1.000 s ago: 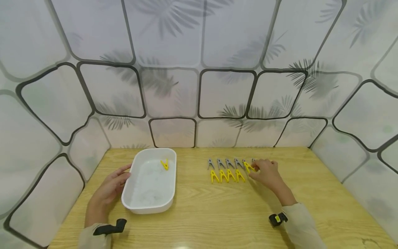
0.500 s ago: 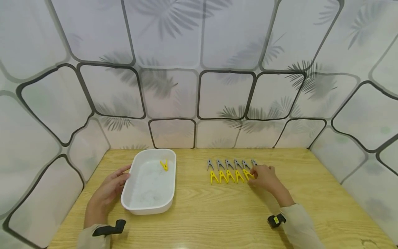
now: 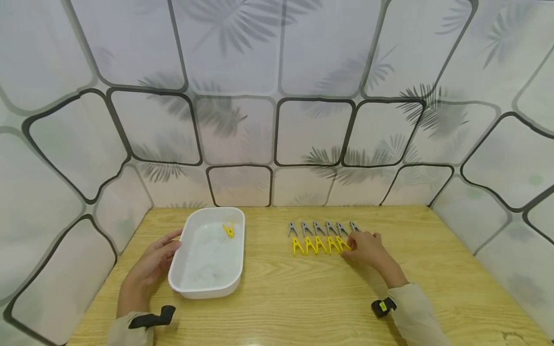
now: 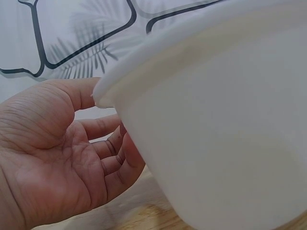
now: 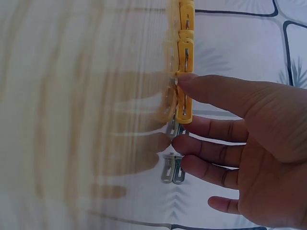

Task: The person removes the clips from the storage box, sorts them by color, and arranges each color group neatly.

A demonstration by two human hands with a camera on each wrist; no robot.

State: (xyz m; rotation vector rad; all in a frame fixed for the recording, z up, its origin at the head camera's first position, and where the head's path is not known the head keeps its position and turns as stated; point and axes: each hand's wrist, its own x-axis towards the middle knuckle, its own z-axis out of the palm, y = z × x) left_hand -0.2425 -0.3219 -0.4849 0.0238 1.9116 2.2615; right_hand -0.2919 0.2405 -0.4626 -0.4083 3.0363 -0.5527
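My right hand (image 3: pixel 365 247) is at the right end of a row of yellow clothespins, its thumb and forefinger pinching the end clothespin (image 3: pixel 343 243). In the right wrist view, the thumb lies on this yellow clothespin (image 5: pixel 184 103) and the other fingers reach past it. Behind the yellow row, several grey clothespins (image 3: pixel 318 228) form a second row. At the left, my left hand (image 3: pixel 153 262) holds the side of a white plastic basin (image 3: pixel 207 290). The left wrist view shows its thumb at the rim and its fingers against the outer wall. One yellow clothespin (image 3: pixel 229 230) lies inside the basin.
Everything stands on a wooden table (image 3: pixel 281 307). Patterned white cloth walls (image 3: pixel 242 129) rise at its back and sides. A black wrist strap (image 3: pixel 151 318) sits on the left sleeve, and a small black device (image 3: pixel 383 306) on the right.
The right hand has brought the end yellow clothespin down from over the grey row and slid it left, beside the other yellow ones. The left hand and basin hold still.
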